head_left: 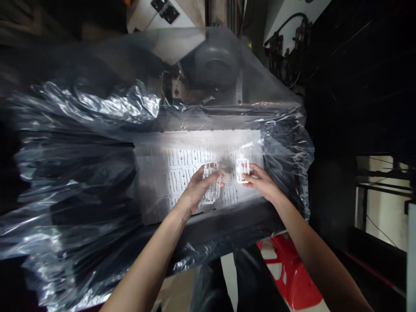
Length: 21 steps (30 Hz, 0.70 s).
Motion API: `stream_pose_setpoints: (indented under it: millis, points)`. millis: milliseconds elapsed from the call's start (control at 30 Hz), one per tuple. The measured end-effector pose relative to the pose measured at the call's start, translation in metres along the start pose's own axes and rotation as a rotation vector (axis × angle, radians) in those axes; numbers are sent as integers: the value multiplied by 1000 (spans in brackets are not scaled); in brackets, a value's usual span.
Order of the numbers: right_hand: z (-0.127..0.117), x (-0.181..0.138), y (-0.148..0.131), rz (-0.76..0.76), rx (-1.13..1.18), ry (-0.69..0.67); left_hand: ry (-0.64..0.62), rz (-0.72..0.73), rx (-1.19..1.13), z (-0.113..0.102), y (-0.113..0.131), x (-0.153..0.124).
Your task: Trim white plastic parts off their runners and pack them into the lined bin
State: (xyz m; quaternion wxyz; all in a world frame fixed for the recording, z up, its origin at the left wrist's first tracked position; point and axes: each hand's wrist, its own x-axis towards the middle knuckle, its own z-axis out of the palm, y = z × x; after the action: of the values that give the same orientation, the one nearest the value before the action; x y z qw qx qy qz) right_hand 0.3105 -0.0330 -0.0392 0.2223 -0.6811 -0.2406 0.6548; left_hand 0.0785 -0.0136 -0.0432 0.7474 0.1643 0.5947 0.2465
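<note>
A small stack of clear plastic frames [211, 190] is gripped in my left hand [197, 184], thumb across the top and fingers curled round the side. My right hand [261, 182] pinches one white, roughly rectangular plastic frame [242, 170] by its right edge. Both hands are over a pale sheet [152, 173] that lies in a bin lined with plastic film. Rows of similar thin frame-like parts [178, 180] lie on that sheet, partly hidden under my left hand.
Loose, crumpled clear film [107, 106] drapes over the bin's sides. A red plastic stool [295, 277] stands below on the right. White machine housings [165, 26] and dark cables [281, 47] are at the far side.
</note>
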Motion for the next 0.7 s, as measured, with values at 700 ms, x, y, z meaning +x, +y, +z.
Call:
stream_pose_setpoints:
  millis: [700]
  points:
    - [-25,25,15,-93,-1096,329,-73,-9,-25,9,10,-9]
